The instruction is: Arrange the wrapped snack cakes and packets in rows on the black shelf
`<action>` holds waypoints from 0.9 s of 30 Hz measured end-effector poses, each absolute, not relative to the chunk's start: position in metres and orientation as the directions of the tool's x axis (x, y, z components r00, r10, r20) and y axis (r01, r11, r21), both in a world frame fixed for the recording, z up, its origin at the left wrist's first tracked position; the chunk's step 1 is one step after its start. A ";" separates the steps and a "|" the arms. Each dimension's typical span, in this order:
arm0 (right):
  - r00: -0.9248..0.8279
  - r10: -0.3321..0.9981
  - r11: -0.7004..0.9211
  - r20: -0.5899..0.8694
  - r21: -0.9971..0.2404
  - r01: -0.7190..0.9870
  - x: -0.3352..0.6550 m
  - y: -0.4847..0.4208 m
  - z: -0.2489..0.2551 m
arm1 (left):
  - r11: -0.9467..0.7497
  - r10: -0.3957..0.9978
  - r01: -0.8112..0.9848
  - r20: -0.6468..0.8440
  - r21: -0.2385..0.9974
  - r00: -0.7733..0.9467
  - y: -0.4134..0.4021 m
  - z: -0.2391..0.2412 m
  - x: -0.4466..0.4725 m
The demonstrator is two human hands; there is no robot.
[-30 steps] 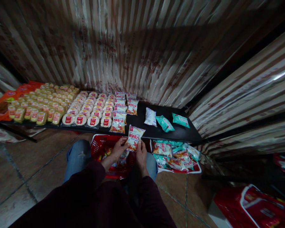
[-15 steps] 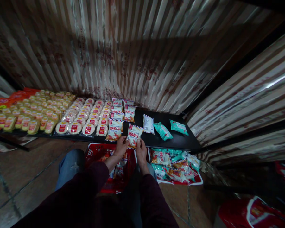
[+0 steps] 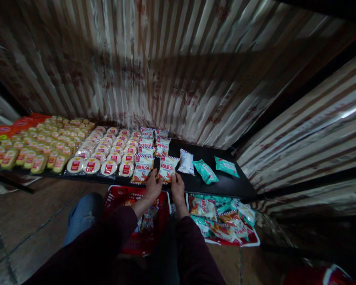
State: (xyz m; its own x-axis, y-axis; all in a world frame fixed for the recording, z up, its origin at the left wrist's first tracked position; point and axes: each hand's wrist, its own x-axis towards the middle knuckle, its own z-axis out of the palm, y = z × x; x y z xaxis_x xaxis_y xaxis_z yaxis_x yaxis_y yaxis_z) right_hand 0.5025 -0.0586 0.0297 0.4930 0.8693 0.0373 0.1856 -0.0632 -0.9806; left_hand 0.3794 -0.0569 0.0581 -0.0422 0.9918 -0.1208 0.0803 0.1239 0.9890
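Observation:
A white and orange snack bag [image 3: 168, 168] with red lettering is at the front of the black shelf [image 3: 192, 183], upright to my view. My left hand [image 3: 153, 186] grips its lower left edge, and my right hand [image 3: 177, 185] closes on its lower right edge. Directly left lies a matching snack bag [image 3: 142, 168], first in a column of the same kind. Behind the held bag sits another matching bag [image 3: 162, 147]. To the right are a pale bag [image 3: 186, 162] showing its back and two teal bags [image 3: 205, 171].
Rows of round white packaged cakes [image 3: 109, 168] and yellow packaged cakes [image 3: 37, 163] fill the shelf's left. Below the front edge stand a red basket [image 3: 116, 192] with a few bags and another basket [image 3: 256, 240] heaped with bags. Striped plastic sheeting [image 3: 172, 79] hangs behind.
The held bag now lies further back on the shelf, in line with the bag to its left. Both hands have gone with it and still grip it. The view has shifted slightly.

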 end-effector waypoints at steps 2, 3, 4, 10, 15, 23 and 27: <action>0.495 0.867 -0.056 0.055 -0.977 0.207 0.506 -0.053 0.028 | 0.094 0.996 0.144 -0.092 0.985 -0.016 -0.058 0.062 0.381; 0.494 0.867 -0.055 0.063 -0.974 0.221 0.507 -0.050 0.027 | 0.078 0.997 0.169 -0.079 0.983 -0.002 -0.058 0.064 0.382; 0.493 0.867 -0.055 0.071 -0.970 0.237 0.508 -0.048 0.026 | 0.066 0.998 0.189 -0.069 0.980 0.009 -0.058 0.065 0.383; 0.481 0.874 -0.073 0.074 -0.957 0.280 0.511 -0.033 0.023 | 0.001 1.000 0.299 -0.001 0.954 0.000 -0.056 0.065 0.388; 0.480 0.876 -0.105 0.047 -0.952 0.287 0.510 -0.023 0.021 | -0.055 0.998 0.421 0.065 0.905 -0.010 -0.050 0.062 0.391; 0.462 0.885 -0.132 0.066 -0.915 0.382 0.513 -0.010 0.029 | -0.148 0.986 0.472 0.168 0.869 0.000 -0.044 0.053 0.400; 0.463 0.884 -0.149 0.066 -0.899 0.413 0.514 -0.004 0.029 | -0.179 0.980 0.480 0.199 0.859 0.009 -0.043 0.051 0.402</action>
